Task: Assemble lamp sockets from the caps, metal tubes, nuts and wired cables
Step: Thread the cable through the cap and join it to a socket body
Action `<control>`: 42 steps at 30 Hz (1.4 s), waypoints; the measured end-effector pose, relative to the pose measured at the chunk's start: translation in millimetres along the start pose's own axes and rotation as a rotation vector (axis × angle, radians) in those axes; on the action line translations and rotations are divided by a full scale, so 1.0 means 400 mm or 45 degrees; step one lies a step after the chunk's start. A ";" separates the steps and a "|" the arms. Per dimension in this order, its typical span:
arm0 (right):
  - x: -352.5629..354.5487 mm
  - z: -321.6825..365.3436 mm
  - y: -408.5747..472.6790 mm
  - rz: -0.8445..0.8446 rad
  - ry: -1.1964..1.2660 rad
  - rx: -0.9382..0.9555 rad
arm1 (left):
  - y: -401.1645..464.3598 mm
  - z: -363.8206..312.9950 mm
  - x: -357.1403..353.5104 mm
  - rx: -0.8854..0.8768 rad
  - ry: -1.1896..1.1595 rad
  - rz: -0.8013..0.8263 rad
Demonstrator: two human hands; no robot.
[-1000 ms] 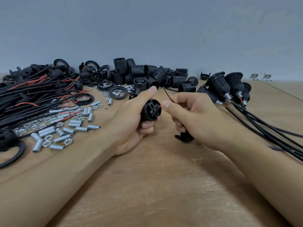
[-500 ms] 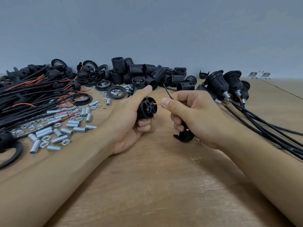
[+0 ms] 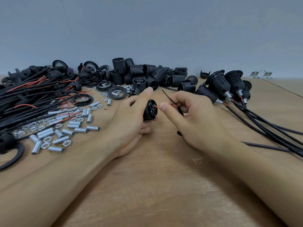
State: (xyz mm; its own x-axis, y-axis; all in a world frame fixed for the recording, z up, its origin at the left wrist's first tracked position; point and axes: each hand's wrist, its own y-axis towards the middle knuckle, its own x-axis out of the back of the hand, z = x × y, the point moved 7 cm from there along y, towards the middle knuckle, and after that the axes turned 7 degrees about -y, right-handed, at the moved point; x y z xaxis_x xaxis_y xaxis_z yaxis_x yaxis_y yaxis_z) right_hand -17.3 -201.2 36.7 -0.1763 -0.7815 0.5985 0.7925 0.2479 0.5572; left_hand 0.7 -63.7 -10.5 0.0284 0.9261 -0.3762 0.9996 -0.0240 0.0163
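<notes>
My left hand (image 3: 131, 122) grips a black socket body (image 3: 150, 110), its slotted end face turned toward my right hand. My right hand (image 3: 193, 118) pinches a thin red wire (image 3: 156, 106) between thumb and forefinger, the wire's tip touching a slot in the socket's face. A black wire (image 3: 168, 98) sticks up from the same hand. A black cap under my right palm is mostly hidden; only a sliver (image 3: 178, 133) shows on the table.
Wired cables (image 3: 32, 95) are piled at far left, metal tubes and nuts (image 3: 65, 128) lie beside them. Threaded black socket bodies (image 3: 147, 74) and rings (image 3: 117, 92) are heaped at the back. Finished sockets (image 3: 219, 84) with cables (image 3: 270, 126) lie at right on the wooden table (image 3: 155, 185).
Both hands stayed close together at the table's middle. My right hand's fingers opened a little round the wires, and the red wire's tip stays at the socket face.
</notes>
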 end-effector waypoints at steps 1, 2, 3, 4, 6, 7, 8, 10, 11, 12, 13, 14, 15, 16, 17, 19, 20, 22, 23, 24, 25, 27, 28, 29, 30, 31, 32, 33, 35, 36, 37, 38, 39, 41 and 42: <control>-0.003 0.005 -0.003 0.003 -0.002 0.026 | -0.001 0.000 -0.001 0.000 0.003 0.006; -0.006 0.008 -0.006 0.006 0.025 0.036 | -0.002 0.000 -0.005 0.007 0.008 0.023; -0.008 0.009 -0.007 0.005 0.083 0.028 | -0.004 0.000 -0.010 0.014 0.021 0.046; -0.010 0.009 -0.006 0.001 0.162 0.010 | -0.005 0.000 -0.016 0.018 0.042 0.069; -0.009 0.008 -0.001 -0.014 0.261 -0.022 | -0.008 0.001 -0.024 0.023 0.082 0.097; -0.008 0.008 0.001 -0.018 0.261 -0.024 | -0.009 0.002 -0.025 0.030 0.087 0.101; -0.007 0.009 0.002 -0.018 0.252 -0.016 | -0.010 0.002 -0.025 0.045 0.082 0.108; -0.008 0.014 0.002 -0.007 0.239 0.025 | -0.010 0.003 -0.024 0.096 0.044 0.129; -0.007 0.019 0.002 -0.001 0.241 0.050 | -0.009 0.004 -0.022 0.126 0.026 0.139; -0.007 0.021 0.001 0.002 0.258 0.066 | -0.009 0.004 -0.022 0.152 0.014 0.150; -0.006 0.021 0.001 0.003 0.293 0.068 | -0.009 0.006 -0.022 0.171 0.008 0.159; -0.005 0.020 0.002 0.004 0.334 0.062 | -0.009 0.007 -0.023 0.182 0.003 0.168; -0.003 0.019 0.003 0.004 0.366 0.057 | -0.009 0.009 -0.024 0.190 -0.001 0.175; -0.003 0.019 0.003 0.005 0.384 0.054 | -0.009 0.010 -0.025 0.195 -0.006 0.181; -0.003 0.019 0.003 0.008 0.393 0.055 | -0.009 0.011 -0.026 0.200 -0.013 0.186; -0.004 0.022 0.002 0.022 0.399 0.072 | -0.009 0.012 -0.025 0.217 -0.035 0.193; -0.004 0.025 0.002 0.029 0.392 0.085 | -0.009 0.012 -0.025 0.225 -0.048 0.197; -0.003 0.028 0.003 0.043 0.364 0.110 | -0.009 0.012 -0.024 0.234 -0.067 0.193; -0.003 0.030 0.003 0.047 0.351 0.122 | -0.009 0.012 -0.022 0.232 -0.073 0.185; -0.002 0.033 0.002 0.045 0.339 0.135 | -0.009 0.011 -0.021 0.229 -0.078 0.181; -0.002 0.036 0.000 0.036 0.331 0.144 | -0.010 0.011 -0.022 0.228 -0.080 0.185; -0.001 0.039 -0.002 0.008 0.342 0.138 | -0.013 0.009 -0.026 0.226 -0.076 0.210; -0.001 0.039 -0.003 -0.005 0.356 0.127 | -0.015 0.008 -0.027 0.223 -0.070 0.217; -0.002 0.038 -0.003 -0.013 0.366 0.115 | -0.016 0.008 -0.028 0.218 -0.066 0.218; -0.004 0.038 -0.002 -0.015 0.365 0.106 | -0.017 0.007 -0.029 0.212 -0.065 0.217; -0.005 0.037 -0.002 -0.018 0.354 0.101 | -0.018 0.007 -0.031 0.206 -0.062 0.220; -0.005 0.036 -0.003 -0.026 0.341 0.100 | -0.020 0.006 -0.033 0.201 -0.054 0.224; -0.005 0.037 -0.003 -0.034 0.332 0.103 | -0.021 0.004 -0.033 0.193 -0.043 0.223; -0.007 0.038 -0.005 -0.036 0.334 0.108 | -0.023 0.002 -0.032 0.179 -0.026 0.210; -0.009 0.039 -0.005 -0.029 0.334 0.111 | -0.024 0.003 -0.031 0.175 -0.024 0.197; -0.010 0.039 -0.005 -0.027 0.326 0.116 | -0.024 0.004 -0.030 0.174 -0.018 0.184; -0.010 0.039 -0.004 -0.028 0.317 0.124 | -0.024 0.005 -0.028 0.172 -0.009 0.171; -0.011 0.038 -0.004 -0.025 0.315 0.129 | -0.023 0.007 -0.028 0.172 0.000 0.160; -0.012 0.038 -0.004 0.001 0.340 0.116 | -0.022 0.009 -0.025 0.181 0.016 0.137; -0.012 0.037 -0.005 0.016 0.359 0.104 | -0.022 0.008 -0.023 0.189 0.029 0.130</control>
State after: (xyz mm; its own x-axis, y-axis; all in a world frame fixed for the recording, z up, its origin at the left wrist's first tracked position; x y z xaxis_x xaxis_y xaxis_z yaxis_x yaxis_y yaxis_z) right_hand -26.6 -189.3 41.3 0.0117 -0.9035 0.4284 0.7418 0.2952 0.6022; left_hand -8.2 -73.2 -10.2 0.1310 0.9241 -0.3589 0.9815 -0.1719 -0.0843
